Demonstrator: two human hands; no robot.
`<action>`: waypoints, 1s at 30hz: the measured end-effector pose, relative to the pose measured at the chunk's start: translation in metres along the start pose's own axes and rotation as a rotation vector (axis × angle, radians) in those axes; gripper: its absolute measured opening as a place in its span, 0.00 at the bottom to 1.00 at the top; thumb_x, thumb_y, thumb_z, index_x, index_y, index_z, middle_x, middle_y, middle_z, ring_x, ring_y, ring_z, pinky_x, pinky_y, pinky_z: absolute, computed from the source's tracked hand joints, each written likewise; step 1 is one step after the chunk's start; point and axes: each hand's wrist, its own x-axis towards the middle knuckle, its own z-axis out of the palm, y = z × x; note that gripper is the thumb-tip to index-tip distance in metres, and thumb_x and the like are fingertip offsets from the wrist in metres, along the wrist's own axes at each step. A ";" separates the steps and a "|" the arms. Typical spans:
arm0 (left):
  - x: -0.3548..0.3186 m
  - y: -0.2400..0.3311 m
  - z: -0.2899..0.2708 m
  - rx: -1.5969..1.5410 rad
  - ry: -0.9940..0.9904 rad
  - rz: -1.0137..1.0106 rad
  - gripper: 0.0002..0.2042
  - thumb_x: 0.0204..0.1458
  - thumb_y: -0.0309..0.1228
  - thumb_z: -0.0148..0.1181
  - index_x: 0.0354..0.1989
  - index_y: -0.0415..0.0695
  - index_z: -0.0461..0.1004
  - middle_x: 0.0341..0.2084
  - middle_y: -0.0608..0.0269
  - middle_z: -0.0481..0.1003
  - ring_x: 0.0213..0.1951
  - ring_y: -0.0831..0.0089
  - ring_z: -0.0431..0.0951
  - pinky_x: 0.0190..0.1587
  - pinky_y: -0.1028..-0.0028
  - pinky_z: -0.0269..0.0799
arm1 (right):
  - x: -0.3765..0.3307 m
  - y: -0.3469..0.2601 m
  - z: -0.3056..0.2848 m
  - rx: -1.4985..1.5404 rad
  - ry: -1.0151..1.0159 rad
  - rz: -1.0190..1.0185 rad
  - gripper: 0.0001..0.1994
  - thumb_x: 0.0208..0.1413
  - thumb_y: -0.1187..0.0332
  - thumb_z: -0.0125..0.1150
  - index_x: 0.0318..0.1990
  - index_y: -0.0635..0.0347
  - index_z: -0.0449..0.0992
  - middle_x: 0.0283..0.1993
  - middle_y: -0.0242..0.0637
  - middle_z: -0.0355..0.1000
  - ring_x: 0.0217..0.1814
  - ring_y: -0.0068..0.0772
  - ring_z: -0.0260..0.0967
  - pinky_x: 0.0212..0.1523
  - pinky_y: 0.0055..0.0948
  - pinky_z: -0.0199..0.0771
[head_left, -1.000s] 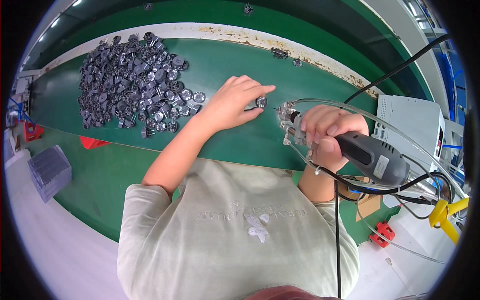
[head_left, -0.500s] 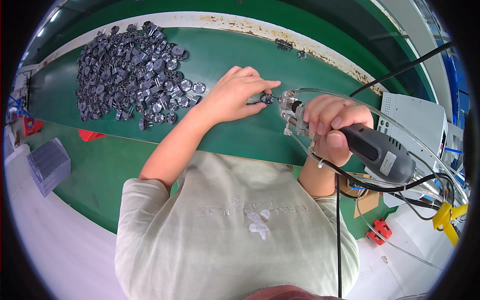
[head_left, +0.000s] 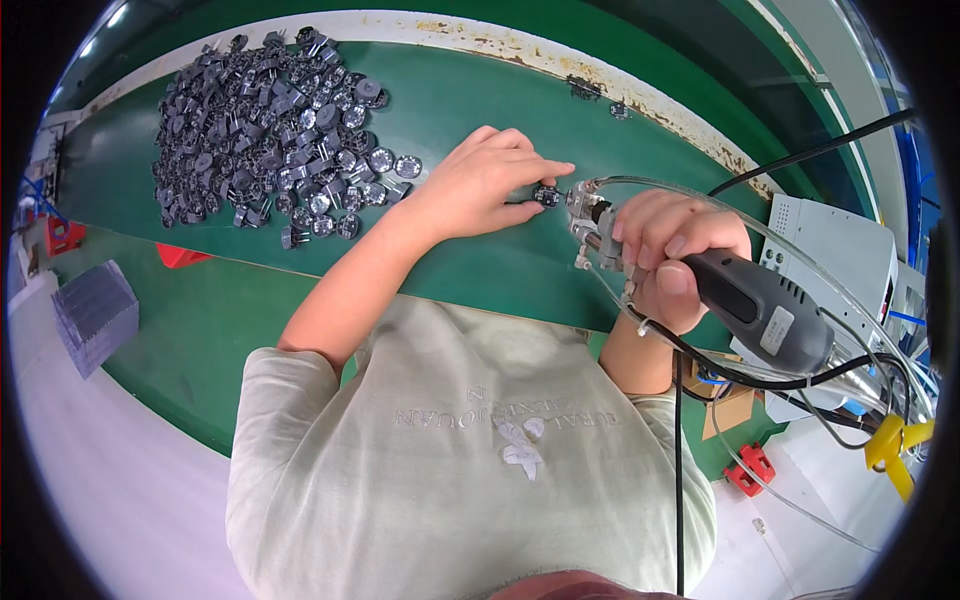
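Careful: your left hand (head_left: pixel 478 183) only pinches the small grey part (head_left: pixel 546 195) at its fingertips. Your right hand (head_left: pixel 665 255) is wrapped tight round the power screwdriver (head_left: pixel 760 310), so a slipped tip could hit your fingers.

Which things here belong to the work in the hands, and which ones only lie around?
In use:
- left hand pinching a small dark part
- right hand gripping the grey power screwdriver
- pile of dark parts, the supply

Lying about:
- red clip
- grey ribbed block
- white box
- cardboard box
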 end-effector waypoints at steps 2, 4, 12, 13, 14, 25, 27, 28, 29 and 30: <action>-0.001 0.001 0.001 -0.007 -0.005 0.005 0.28 0.49 0.29 0.73 0.62 0.51 0.79 0.42 0.76 0.83 0.50 0.69 0.77 0.56 0.65 0.67 | 0.003 0.007 0.002 -0.018 -0.047 -0.040 0.11 0.54 0.78 0.70 0.37 0.61 0.70 0.23 0.36 0.70 0.23 0.33 0.70 0.29 0.35 0.75; 0.001 -0.001 -0.001 -0.015 -0.038 -0.027 0.28 0.49 0.29 0.73 0.63 0.51 0.79 0.42 0.75 0.83 0.50 0.69 0.77 0.56 0.65 0.67 | 0.007 0.009 0.004 -0.046 -0.074 -0.028 0.13 0.50 0.84 0.69 0.36 0.62 0.69 0.23 0.37 0.71 0.24 0.32 0.70 0.29 0.31 0.74; -0.001 -0.002 -0.001 -0.069 -0.050 -0.040 0.31 0.48 0.29 0.72 0.65 0.50 0.77 0.46 0.70 0.83 0.53 0.64 0.77 0.61 0.62 0.67 | 0.008 -0.002 0.009 0.013 -0.045 0.025 0.14 0.51 0.81 0.74 0.36 0.62 0.71 0.25 0.36 0.73 0.25 0.31 0.70 0.29 0.32 0.72; -0.001 -0.002 0.000 -0.053 -0.021 -0.026 0.30 0.48 0.30 0.72 0.64 0.50 0.78 0.48 0.68 0.82 0.54 0.63 0.76 0.61 0.61 0.67 | 0.005 -0.006 0.007 0.070 -0.023 -0.004 0.14 0.52 0.79 0.75 0.36 0.61 0.71 0.25 0.36 0.73 0.25 0.31 0.70 0.29 0.33 0.73; -0.001 -0.002 0.000 -0.037 0.008 -0.012 0.29 0.48 0.30 0.73 0.63 0.50 0.78 0.49 0.67 0.81 0.55 0.62 0.76 0.62 0.61 0.68 | 0.003 -0.011 0.007 0.126 0.000 -0.032 0.14 0.54 0.77 0.75 0.37 0.61 0.71 0.25 0.36 0.73 0.25 0.31 0.70 0.29 0.34 0.73; -0.001 -0.005 -0.001 -0.049 -0.008 0.012 0.14 0.47 0.30 0.74 0.44 0.47 0.85 0.55 0.64 0.78 0.59 0.57 0.73 0.63 0.58 0.68 | 0.002 -0.011 0.004 0.059 -0.016 0.035 0.14 0.62 0.62 0.69 0.39 0.57 0.69 0.23 0.32 0.68 0.20 0.31 0.68 0.27 0.39 0.75; -0.001 -0.005 -0.001 -0.041 -0.013 0.022 0.15 0.47 0.30 0.74 0.45 0.48 0.85 0.55 0.65 0.78 0.59 0.58 0.73 0.63 0.58 0.68 | 0.002 -0.007 0.004 0.049 -0.016 0.043 0.14 0.62 0.62 0.70 0.38 0.57 0.69 0.23 0.33 0.69 0.20 0.32 0.68 0.27 0.39 0.76; -0.002 -0.005 -0.002 -0.045 -0.015 0.017 0.15 0.48 0.30 0.74 0.45 0.48 0.85 0.55 0.65 0.77 0.59 0.58 0.73 0.63 0.58 0.68 | 0.003 -0.005 0.004 0.043 -0.021 0.045 0.13 0.62 0.62 0.70 0.38 0.57 0.69 0.23 0.33 0.69 0.20 0.32 0.68 0.27 0.39 0.76; -0.002 -0.004 -0.002 -0.048 -0.017 0.012 0.15 0.48 0.31 0.74 0.45 0.48 0.85 0.55 0.65 0.77 0.59 0.58 0.72 0.64 0.59 0.68 | 0.003 -0.004 0.004 0.038 -0.025 0.047 0.13 0.62 0.62 0.70 0.38 0.57 0.69 0.23 0.33 0.69 0.20 0.32 0.68 0.27 0.39 0.76; -0.002 -0.004 -0.002 -0.052 -0.019 0.007 0.15 0.48 0.31 0.74 0.45 0.48 0.85 0.55 0.66 0.77 0.59 0.58 0.72 0.64 0.59 0.68 | 0.002 -0.004 0.004 0.047 -0.025 0.050 0.13 0.62 0.63 0.70 0.38 0.57 0.69 0.23 0.33 0.69 0.20 0.32 0.68 0.27 0.39 0.76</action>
